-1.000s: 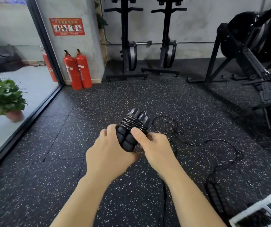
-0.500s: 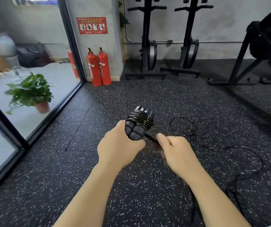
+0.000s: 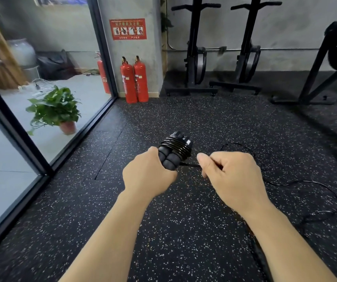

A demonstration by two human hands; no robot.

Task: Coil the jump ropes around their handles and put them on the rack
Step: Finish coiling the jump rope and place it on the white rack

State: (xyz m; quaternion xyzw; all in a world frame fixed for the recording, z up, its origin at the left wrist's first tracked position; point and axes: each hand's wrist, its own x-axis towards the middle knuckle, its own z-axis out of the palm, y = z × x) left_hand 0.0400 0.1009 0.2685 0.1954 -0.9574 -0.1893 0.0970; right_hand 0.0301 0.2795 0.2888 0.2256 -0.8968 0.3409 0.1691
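My left hand [image 3: 148,176] grips a pair of black jump rope handles [image 3: 171,159] held side by side, tips pointing away from me. Several turns of thin black rope [image 3: 175,146] are wound tight around their far end. A short taut stretch of rope runs from the coil to my right hand [image 3: 230,176], which pinches it between thumb and curled fingers. The loose rest of the rope [image 3: 314,183] trails in loops over the speckled floor to the right. The rack is out of view.
Two red fire extinguishers [image 3: 134,80] stand by the concrete pillar ahead. A glass wall with a black frame [image 3: 21,137] runs along the left, a potted plant [image 3: 56,110] behind it. Black exercise machines [image 3: 194,58] line the far wall and right side.
My right hand has pulled away to the right from the handles, drawing the rope taut. The view has swung left, so the white rack corner at lower right has dropped out of sight.
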